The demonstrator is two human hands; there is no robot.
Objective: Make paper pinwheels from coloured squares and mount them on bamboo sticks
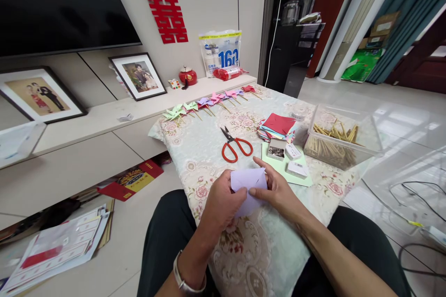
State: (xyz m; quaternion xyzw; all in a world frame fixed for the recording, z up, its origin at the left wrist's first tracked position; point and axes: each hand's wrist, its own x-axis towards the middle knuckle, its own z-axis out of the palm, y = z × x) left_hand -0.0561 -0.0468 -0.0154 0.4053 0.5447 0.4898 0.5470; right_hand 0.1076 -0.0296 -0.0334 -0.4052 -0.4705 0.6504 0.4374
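A piece of lavender paper (248, 179) with cut slits is held up over the near part of the table. My left hand (223, 197) pinches its left side, thumb in front and fingers behind. On the right side, my right hand (275, 188) grips it with the thumb pressed on its front; the index finger sticks up. Beyond the paper lie scissors (230, 152) with orange handles, blades parted. To their right, an open box of small metal pins (276, 149) and two small white boxes rest on a light green sheet (303, 182).
A stack of coloured paper squares (278, 124) lies behind the pin box. At right stands a clear plastic bin (343, 141) of thin sticks. Several paper pinwheels (218, 97) line the far edge of the floral tablecloth (205, 137). Cables (411, 190) run over the floor at right.
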